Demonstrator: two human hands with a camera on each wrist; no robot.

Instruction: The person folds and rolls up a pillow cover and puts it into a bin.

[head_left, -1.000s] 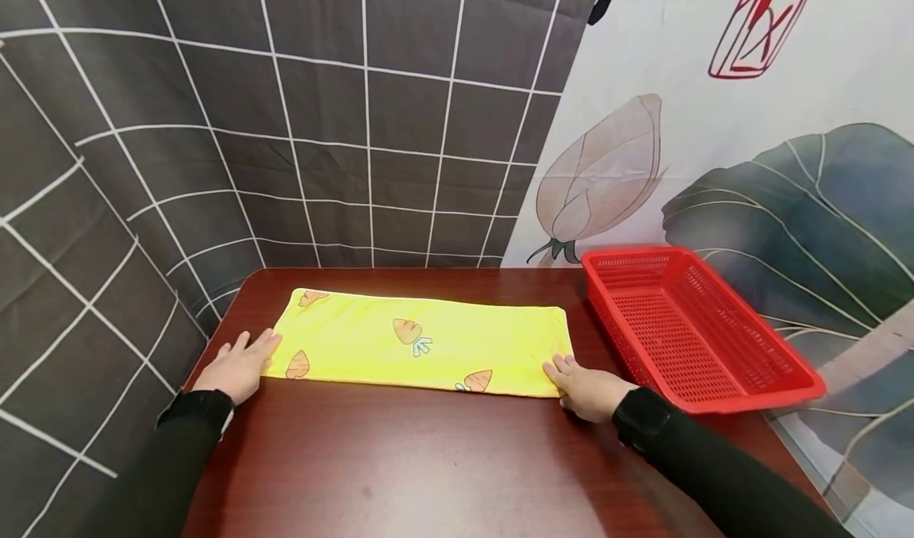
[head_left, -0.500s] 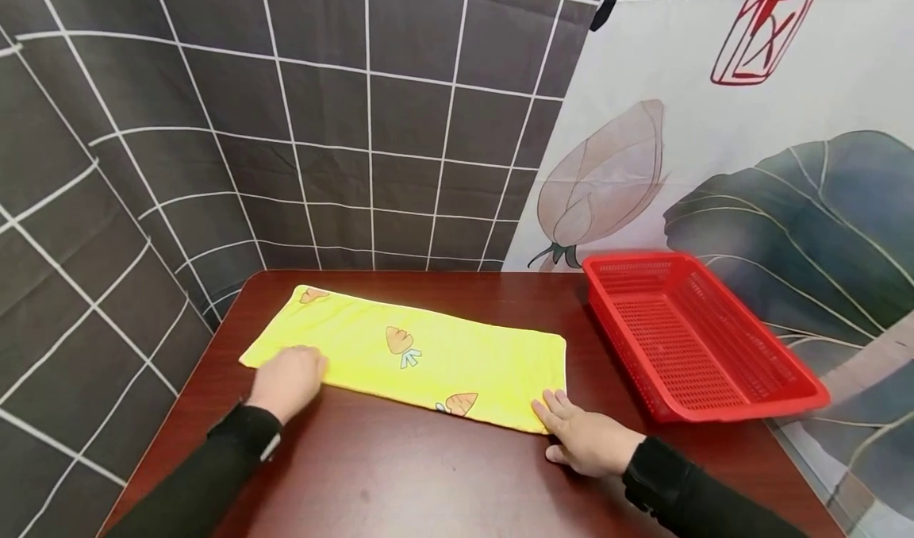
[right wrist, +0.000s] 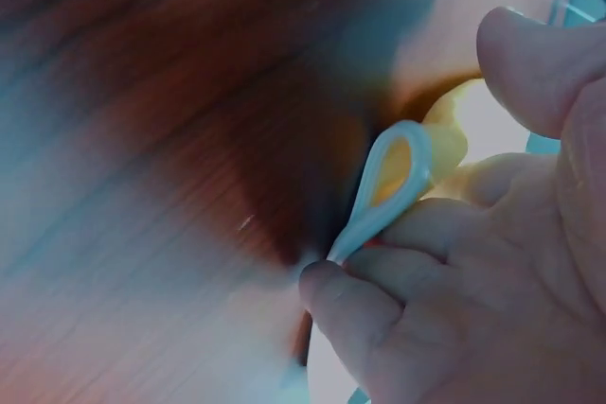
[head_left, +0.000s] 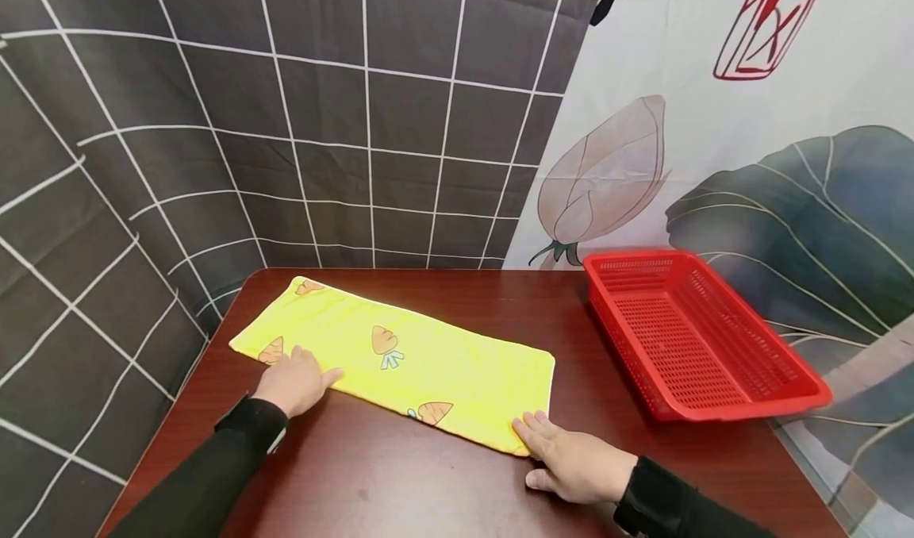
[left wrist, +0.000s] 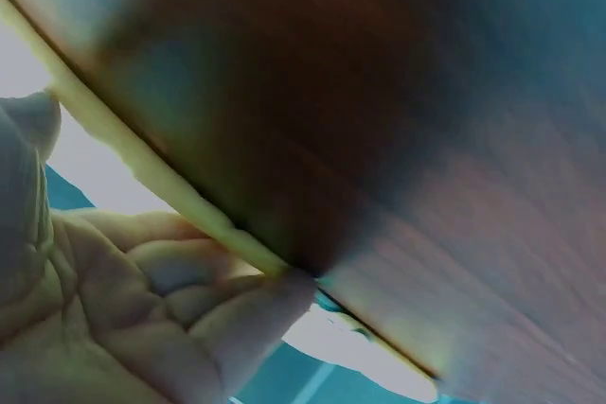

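Note:
A yellow towel (head_left: 428,355) printed with carrots lies folded into a long strip, slanted across the dark wooden table (head_left: 400,482). My left hand (head_left: 296,379) rests with straight fingers on the towel's near left edge; in the left wrist view the palm (left wrist: 123,309) meets the towel's yellow edge (left wrist: 170,186). My right hand (head_left: 567,459) lies flat on the table, fingertips on the towel's near right corner. In the right wrist view the fingers (right wrist: 379,300) touch that corner beside a small pale hanging loop (right wrist: 393,186).
An empty red perforated basket (head_left: 714,411) stands on the table's right side, overhanging the edge a little. Patterned curtains hang close behind and to the left of the table. Bare tabletop lies in front of the towel.
Both hands have drawn the towel toward me and turned it: its right end has come nearer. The left hand has moved from the towel's left end onto its near edge.

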